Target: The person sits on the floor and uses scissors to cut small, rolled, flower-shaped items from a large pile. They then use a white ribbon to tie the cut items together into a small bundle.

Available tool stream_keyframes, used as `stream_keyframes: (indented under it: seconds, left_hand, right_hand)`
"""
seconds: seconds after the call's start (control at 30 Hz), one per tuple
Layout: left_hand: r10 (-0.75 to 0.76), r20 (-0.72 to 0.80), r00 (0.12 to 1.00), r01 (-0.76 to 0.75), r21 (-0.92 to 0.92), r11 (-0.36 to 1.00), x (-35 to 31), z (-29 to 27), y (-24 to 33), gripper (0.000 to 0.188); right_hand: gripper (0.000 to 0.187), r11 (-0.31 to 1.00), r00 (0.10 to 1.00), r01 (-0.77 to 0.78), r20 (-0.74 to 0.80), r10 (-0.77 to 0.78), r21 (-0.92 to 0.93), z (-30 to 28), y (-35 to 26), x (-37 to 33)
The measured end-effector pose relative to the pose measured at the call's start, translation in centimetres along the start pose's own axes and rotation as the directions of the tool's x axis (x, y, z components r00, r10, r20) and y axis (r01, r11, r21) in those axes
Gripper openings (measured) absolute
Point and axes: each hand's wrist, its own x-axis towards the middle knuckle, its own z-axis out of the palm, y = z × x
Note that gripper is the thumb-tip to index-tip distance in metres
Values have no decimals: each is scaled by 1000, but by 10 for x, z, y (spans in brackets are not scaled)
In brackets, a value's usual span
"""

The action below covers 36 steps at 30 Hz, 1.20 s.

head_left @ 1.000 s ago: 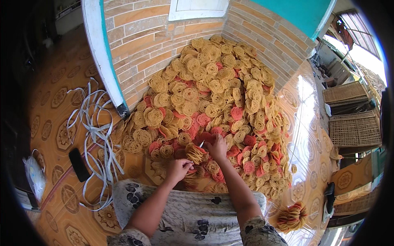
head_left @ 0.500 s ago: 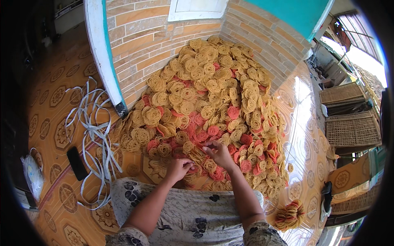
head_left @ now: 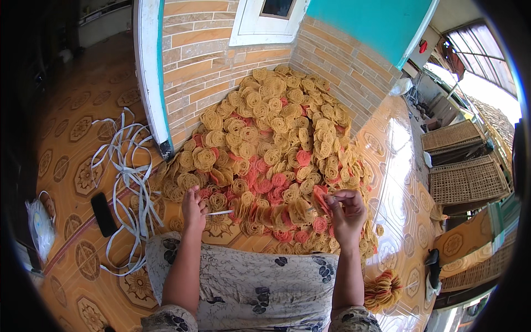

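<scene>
A white strip [head_left: 221, 212] stretches between my hands, with a row of yellow and pink coiled noodle-like crackers [head_left: 265, 216] threaded on it. My left hand [head_left: 193, 210] is closed on the strip's bare left end. My right hand [head_left: 348, 216] is raised at the other end, thumb and fingers pinched together beside a pink cracker [head_left: 321, 198]. That fingertip grip seems to be on the strip's right end, partly hidden. Just beyond both hands lies a big heap of similar crackers [head_left: 271, 127], mostly yellow with pink ones mixed in.
Loose white strips [head_left: 130, 177] lie tangled on the tiled floor at left, beside a black phone [head_left: 103, 214] and a clear plastic bag [head_left: 40, 227]. A finished-looking cracker bundle [head_left: 383, 290] sits near my right knee. Woven racks [head_left: 470, 180] stand at right; brick-tiled walls [head_left: 193, 61] back the heap.
My hands have moved far apart, left hand leftward and right hand rightward. The threaded row is now stretched out between them. The view has shifted slightly.
</scene>
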Motion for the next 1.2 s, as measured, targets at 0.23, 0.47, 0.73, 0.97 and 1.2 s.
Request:
stream_keyframes:
  seconds: [0.23,0.47,0.73,0.97,1.2]
  left_hand:
    - [-51,119,992,80,-252,964,16,-10,-30,25]
    - [-318,78,945,318,20,948,17,-8,-88,28]
    - [174,559,811,-386,286,877,-26,34,-40,27]
    - [173,916,361,-840,239,487,-123,83,10,37]
    - [-196,870,452,-689,481,542,-113,65,-2,30]
  right_hand:
    - [14,983,976,166,-126,-176,-83,-20,-42,15]
    - [11,996,995,56,87,-49,-73,8,-47,12]
    - [9,895,979,150,189,-75,-420,30,-38,-3]
    - [13,949,921,192,379,-87,-249,64,-28,-44]
    - [9,997,985,41,169,-29,-65,58,-21,-22]
